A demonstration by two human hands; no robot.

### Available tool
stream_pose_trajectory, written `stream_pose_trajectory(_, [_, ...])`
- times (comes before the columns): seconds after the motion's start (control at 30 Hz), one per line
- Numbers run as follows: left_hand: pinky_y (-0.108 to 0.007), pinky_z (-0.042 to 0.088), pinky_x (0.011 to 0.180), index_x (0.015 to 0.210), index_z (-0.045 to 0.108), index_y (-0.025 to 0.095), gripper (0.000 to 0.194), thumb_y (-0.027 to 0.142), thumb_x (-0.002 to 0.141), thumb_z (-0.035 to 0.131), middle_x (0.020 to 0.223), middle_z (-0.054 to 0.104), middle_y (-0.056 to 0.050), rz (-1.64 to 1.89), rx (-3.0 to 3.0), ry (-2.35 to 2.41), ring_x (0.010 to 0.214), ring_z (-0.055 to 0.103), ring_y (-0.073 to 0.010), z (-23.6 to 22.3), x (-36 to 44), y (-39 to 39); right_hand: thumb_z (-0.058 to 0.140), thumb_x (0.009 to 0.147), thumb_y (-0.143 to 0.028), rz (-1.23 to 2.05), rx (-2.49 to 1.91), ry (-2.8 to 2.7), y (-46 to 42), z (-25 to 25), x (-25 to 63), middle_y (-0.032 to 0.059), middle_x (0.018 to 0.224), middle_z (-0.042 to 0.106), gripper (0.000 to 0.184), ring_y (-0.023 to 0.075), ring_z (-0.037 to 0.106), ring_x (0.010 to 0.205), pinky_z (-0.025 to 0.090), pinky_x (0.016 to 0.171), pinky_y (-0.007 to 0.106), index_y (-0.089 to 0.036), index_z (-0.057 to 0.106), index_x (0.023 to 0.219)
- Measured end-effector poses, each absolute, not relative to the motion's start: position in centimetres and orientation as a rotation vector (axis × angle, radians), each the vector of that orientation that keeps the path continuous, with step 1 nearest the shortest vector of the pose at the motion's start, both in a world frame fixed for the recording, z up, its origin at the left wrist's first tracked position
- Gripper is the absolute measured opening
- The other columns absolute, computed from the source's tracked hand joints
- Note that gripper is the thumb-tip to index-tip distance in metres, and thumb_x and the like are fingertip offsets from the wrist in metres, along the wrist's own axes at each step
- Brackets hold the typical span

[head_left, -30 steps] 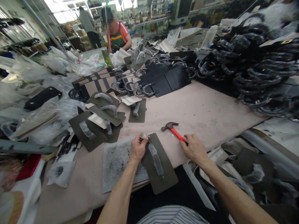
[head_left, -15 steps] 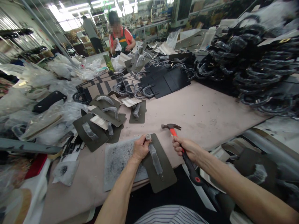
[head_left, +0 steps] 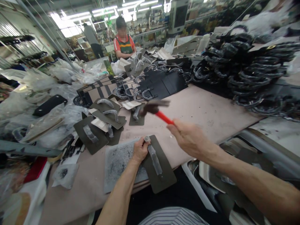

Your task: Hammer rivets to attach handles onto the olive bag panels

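My left hand is closed around a short metal punch, whose round top shows above the fingers. The punch stands at the far end of a plastic-wrapped strap handle on an olive-brown bag panel. That panel overlaps a scuffed grey slab at the table's near edge. Gripped in my right hand is a claw hammer with a red handle. Its head, blurred by motion, is raised above and beyond the punch; the lower handle is hidden behind my hand and forearm.
Several olive panels with wrapped handles lie left of the slab. Black panels cover the table's far part, and wrapped black handles pile up at right. Plastic bags crowd the left. A co-worker faces the table's far side.
My right hand has lifted the hammer up and to the left, its head now higher. My left hand keeps the punch in place. The co-worker's hands have lowered.
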State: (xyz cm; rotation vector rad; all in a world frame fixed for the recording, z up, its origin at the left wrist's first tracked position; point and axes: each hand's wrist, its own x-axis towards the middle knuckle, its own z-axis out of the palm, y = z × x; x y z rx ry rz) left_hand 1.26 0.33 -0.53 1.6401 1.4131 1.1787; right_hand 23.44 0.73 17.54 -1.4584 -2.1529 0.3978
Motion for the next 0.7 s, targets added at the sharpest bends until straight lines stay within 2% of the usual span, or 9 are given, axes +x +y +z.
stream_pose_trajectory(0.07, [-0.028,0.050,0.080,0.090,0.068,0.021,0.012,0.023,0.087,0.056,0.086,0.072,-0.003,1.182,1.641,1.403,0.083,0.067,-0.0185,-0.5,1.2,0.3,0.030,0.101,-0.047,0.395,-1.327,-1.778,0.7,19.0,22.9,-0.0017,0.062,0.050,0.031,0.0129,0.046,0.050,0.031,0.050,0.026,-0.024,0.046,0.085])
stream_pose_trajectory(0.13, [-0.028,0.050,0.079,0.090,0.068,0.021,0.012,0.023,0.087,0.056,0.087,0.072,-0.003,1.184,1.641,1.402,0.083,0.067,-0.0183,-0.5,1.2,0.3,0.026,0.101,-0.047,0.408,-1.258,-1.663,0.4,18.1,22.5,-0.0010,0.064,0.052,0.032,0.0135,0.048,0.052,0.035,0.053,0.027,-0.024,0.044,0.087])
stream_pose_trajectory(0.27, [-0.027,0.049,0.074,0.091,0.068,0.021,0.013,0.021,0.086,0.056,0.083,0.072,-0.002,1.151,1.636,1.410,0.077,0.066,-0.0174,-0.8,1.1,0.3,0.035,0.098,-0.043,0.521,-1.568,-2.357,-0.3,13.0,22.6,0.0026,0.057,0.055,0.031,0.0147,0.049,0.048,0.027,0.050,0.029,-0.021,0.050,0.082])
stream_pose_trajectory(0.33, [-0.027,0.049,0.073,0.093,0.068,0.021,0.014,0.021,0.086,0.057,0.082,0.071,-0.001,1.145,1.632,1.414,0.076,0.065,-0.0171,-0.8,1.1,0.3,0.036,0.099,-0.042,0.556,-1.720,-2.578,-0.2,11.4,23.2,0.0059,0.063,0.061,0.031,0.0165,0.055,0.053,0.027,0.052,0.029,-0.019,0.054,0.088])
stream_pose_trajectory(0.43, [-0.027,0.048,0.075,0.094,0.068,0.021,0.015,0.020,0.087,0.055,0.083,0.071,-0.001,1.158,1.630,1.402,0.078,0.065,-0.0171,-0.6,1.2,0.2,0.034,0.100,-0.043,0.588,-1.808,-2.595,0.6,10.3,24.2,0.0090,0.075,0.067,0.034,0.0194,0.062,0.064,0.030,0.056,0.029,-0.019,0.057,0.094])
stream_pose_trajectory(0.6, [-0.027,0.049,0.077,0.091,0.067,0.021,0.014,0.016,0.086,0.055,0.085,0.070,-0.002,1.185,1.609,1.356,0.081,0.065,-0.0178,-0.2,1.2,0.0,0.028,0.102,-0.038,0.766,-1.908,-2.425,2.1,5.7,25.5,0.0098,0.084,0.068,0.038,0.0210,0.064,0.076,0.037,0.064,0.030,-0.017,0.059,0.095])
stream_pose_trajectory(0.7, [-0.027,0.049,0.075,0.090,0.067,0.020,0.014,0.015,0.084,0.056,0.084,0.070,-0.002,1.190,1.590,1.365,0.080,0.065,-0.0178,-0.3,1.2,0.0,0.037,0.099,-0.033,0.490,-1.950,-2.385,2.5,2.6,25.1,0.0160,0.098,0.067,0.031,0.0266,0.064,0.087,0.044,0.073,0.035,-0.013,0.059,0.105])
